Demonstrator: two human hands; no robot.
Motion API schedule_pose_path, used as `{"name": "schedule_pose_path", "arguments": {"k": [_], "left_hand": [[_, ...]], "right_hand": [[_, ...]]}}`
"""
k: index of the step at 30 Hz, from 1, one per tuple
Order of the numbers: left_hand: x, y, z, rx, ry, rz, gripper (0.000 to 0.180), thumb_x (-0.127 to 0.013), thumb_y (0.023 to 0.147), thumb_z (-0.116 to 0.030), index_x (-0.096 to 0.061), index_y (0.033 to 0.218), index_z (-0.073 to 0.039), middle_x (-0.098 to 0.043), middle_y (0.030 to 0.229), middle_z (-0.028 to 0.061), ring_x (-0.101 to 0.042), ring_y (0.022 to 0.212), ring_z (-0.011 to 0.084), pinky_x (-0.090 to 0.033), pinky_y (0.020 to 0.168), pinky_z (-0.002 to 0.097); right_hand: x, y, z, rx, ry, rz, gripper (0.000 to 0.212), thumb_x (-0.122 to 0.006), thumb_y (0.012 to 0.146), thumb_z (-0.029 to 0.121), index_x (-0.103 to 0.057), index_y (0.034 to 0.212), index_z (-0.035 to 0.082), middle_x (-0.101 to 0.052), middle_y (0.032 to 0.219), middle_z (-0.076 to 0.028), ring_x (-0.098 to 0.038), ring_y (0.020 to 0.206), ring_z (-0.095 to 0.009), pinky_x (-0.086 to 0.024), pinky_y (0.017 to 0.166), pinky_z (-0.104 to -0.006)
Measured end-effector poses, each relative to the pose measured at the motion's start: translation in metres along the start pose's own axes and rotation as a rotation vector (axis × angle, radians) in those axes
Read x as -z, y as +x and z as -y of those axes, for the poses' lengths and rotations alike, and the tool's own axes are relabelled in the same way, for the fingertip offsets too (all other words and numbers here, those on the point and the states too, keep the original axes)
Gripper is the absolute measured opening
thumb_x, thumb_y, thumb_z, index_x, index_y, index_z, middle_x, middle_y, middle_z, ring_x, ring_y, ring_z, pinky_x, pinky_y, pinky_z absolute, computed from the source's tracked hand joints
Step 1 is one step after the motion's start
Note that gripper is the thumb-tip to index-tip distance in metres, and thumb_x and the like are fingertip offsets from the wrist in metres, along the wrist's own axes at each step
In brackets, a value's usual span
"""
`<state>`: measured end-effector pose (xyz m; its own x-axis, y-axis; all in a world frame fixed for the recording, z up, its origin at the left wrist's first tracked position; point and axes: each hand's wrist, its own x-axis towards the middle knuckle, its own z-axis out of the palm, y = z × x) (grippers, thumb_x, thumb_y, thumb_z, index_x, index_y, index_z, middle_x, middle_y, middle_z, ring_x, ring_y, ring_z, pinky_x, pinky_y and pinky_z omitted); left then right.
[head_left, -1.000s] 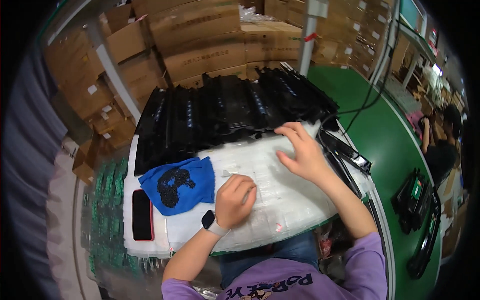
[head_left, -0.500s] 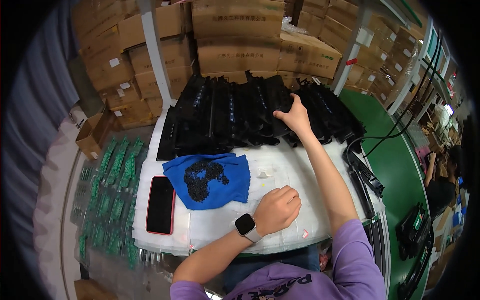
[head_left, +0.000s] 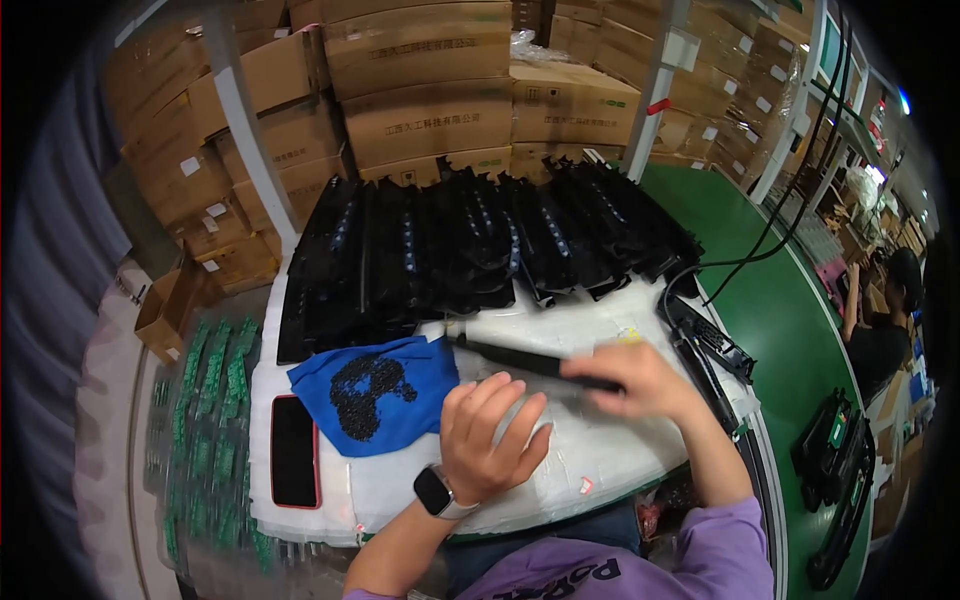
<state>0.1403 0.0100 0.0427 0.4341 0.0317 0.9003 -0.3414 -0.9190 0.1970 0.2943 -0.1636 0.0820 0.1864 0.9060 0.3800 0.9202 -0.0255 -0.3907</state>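
Note:
A long, narrow black plastic part (head_left: 515, 359) stretches across the middle of the white-covered table (head_left: 560, 470). My right hand (head_left: 635, 380), smeared by motion, is closed around the part's right end. Below the part, my left hand (head_left: 490, 440) is open with its fingers apart, near the part and holding nothing. A watch is on that wrist. Left of this hand lies a blue cloth (head_left: 425, 405) bearing a heap of tiny black pieces (head_left: 360, 410). Behind my hands is a row of similar black plastic parts (head_left: 440, 250), laid side by side.
A phone with a red edge (head_left: 296, 455) lies at the table's left. A black corded tool (head_left: 705, 375) rests near the right edge. Green parts (head_left: 210, 375) lie in clear trays at left. Cardboard boxes (head_left: 430, 120) are stacked behind. A co-worker (head_left: 880, 325) is at far right.
My right hand has come back from the row toward me, bringing a black plastic part. My left hand has moved left and its fingers have spread. The view has shifted somewhat.

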Motion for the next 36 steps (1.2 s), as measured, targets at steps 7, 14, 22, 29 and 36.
{"name": "schedule_pose_path", "arguments": {"k": [7, 14, 22, 29, 36], "left_hand": [[-0.028, -0.020, 0.002, -0.033, 0.022, 0.811, 0.047, -0.066, 0.074, -0.031, -0.053, 0.111, -0.005, -0.053, 0.109, 0.0105, -0.047, 0.108, 0.0284, -0.039, 0.087, 0.0410], [-0.033, -0.011, 0.003, 0.004, -0.088, 0.867, 0.042, -0.068, 0.073, -0.028, -0.056, 0.106, -0.004, -0.055, 0.102, 0.0074, -0.050, 0.099, 0.0252, -0.045, 0.078, 0.0353], [-0.033, -0.017, 0.008, 0.010, -0.147, 0.847, 0.041, -0.067, 0.072, -0.027, -0.055, 0.104, -0.005, -0.052, 0.102, 0.0070, -0.047, 0.102, 0.0245, -0.045, 0.078, 0.0356], [-0.028, -0.017, 0.006, -0.001, -0.109, 0.809, 0.044, -0.069, 0.071, -0.025, -0.055, 0.107, -0.003, -0.054, 0.106, 0.0090, -0.049, 0.104, 0.0262, -0.046, 0.079, 0.0350], [-0.022, -0.015, 0.004, 0.336, -0.226, 0.306, 0.048, -0.069, 0.072, -0.012, -0.050, 0.114, -0.001, -0.052, 0.115, 0.0159, -0.050, 0.106, 0.0322, -0.041, 0.089, 0.0402]], "right_hand": [[0.001, -0.041, -0.010, -0.034, -0.097, 0.243, 0.030, -0.068, 0.068, 0.013, -0.062, 0.097, 0.010, -0.060, 0.079, -0.005, -0.058, 0.078, -0.023, -0.050, 0.065, -0.0347], [-0.007, 0.078, -0.063, 0.164, -0.415, -0.273, 0.028, -0.064, 0.063, 0.001, -0.062, 0.090, 0.009, -0.053, 0.084, -0.005, -0.055, 0.080, -0.022, -0.048, 0.059, -0.0329], [-0.055, 0.128, -0.094, -0.116, -0.768, -0.267, 0.026, -0.065, 0.058, 0.000, -0.058, 0.083, 0.003, -0.054, 0.082, -0.009, -0.053, 0.082, -0.025, -0.049, 0.060, -0.0336], [-0.028, 0.113, -0.078, -0.126, -0.397, -0.601, 0.020, -0.065, 0.068, 0.002, -0.066, 0.088, 0.004, -0.061, 0.073, -0.009, -0.059, 0.076, -0.021, -0.050, 0.064, -0.0325], [-0.002, 0.076, -0.011, -0.262, 0.299, -0.491, 0.025, -0.068, 0.071, 0.004, -0.066, 0.097, 0.003, -0.060, 0.074, -0.004, -0.057, 0.070, -0.010, -0.047, 0.068, -0.0248]]}}
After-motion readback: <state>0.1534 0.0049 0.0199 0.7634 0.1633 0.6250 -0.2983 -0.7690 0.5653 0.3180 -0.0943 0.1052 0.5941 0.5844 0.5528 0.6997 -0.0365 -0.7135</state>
